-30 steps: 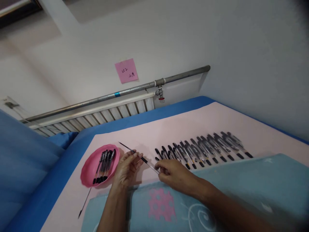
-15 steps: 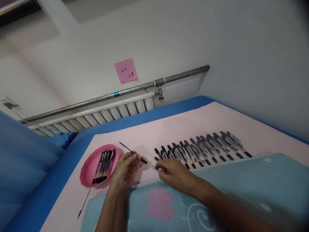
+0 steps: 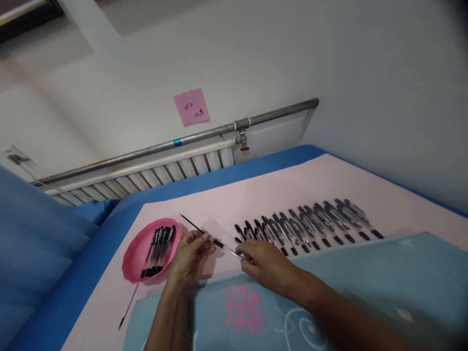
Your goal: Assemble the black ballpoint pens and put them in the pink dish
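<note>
My left hand (image 3: pixel 190 256) pinches a thin black refill (image 3: pixel 193 225) that sticks out up and to the left. My right hand (image 3: pixel 265 265) grips a clear pen barrel (image 3: pixel 228 249) with a black grip; the refill runs into the barrel between the two hands. A pink dish (image 3: pixel 136 253) to the left holds several black pens (image 3: pixel 159 249). To the right lies a row of several black-and-clear pens (image 3: pixel 307 226) on the pink sheet (image 3: pixel 292 187).
A loose black refill (image 3: pixel 127 308) lies on the pink sheet near the front left. A light blue towel (image 3: pixel 329 302) covers my lap area. Beyond the blue surface (image 3: pixel 54 302) stand a radiator (image 3: pixel 146 170), a pipe and a wall with a pink note (image 3: pixel 191 107).
The hands have come slightly closer, the barrel sliding a little further over the refill. Everything else stays put.
</note>
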